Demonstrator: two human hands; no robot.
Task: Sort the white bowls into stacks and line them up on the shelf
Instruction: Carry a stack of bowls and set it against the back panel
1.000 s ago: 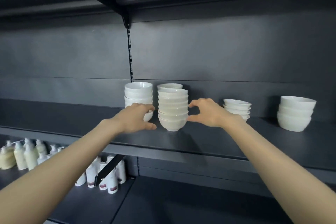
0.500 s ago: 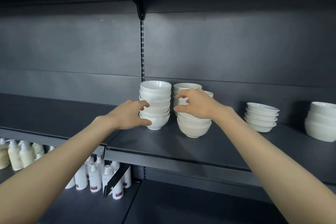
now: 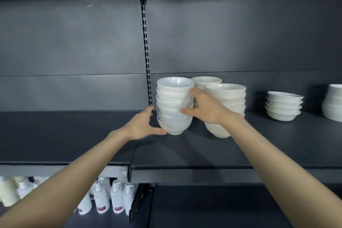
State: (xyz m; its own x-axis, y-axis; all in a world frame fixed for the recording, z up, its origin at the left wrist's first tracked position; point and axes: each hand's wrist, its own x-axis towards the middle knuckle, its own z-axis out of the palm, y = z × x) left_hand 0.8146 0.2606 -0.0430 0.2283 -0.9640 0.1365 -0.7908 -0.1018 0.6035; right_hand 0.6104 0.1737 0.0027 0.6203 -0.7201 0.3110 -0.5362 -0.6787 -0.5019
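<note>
A tall stack of several white bowls stands on the dark shelf, close to the slotted upright. My left hand cups its base from the left, thumb under the lowest bowl. My right hand grips the stack's right side, fingers curled against the middle bowls. Right behind my right hand stands a second tall stack, and a third stack peeks out at the back.
Further right sit a low stack of shallow white bowls and a stack of larger bowls cut by the frame edge. White bottles stand on the lower shelf at the left. The shelf's left section is bare.
My right hand left the right-hand stack and moved onto the left stack's right side. My left hand slid lower to that stack's base. The view shifted left.
</note>
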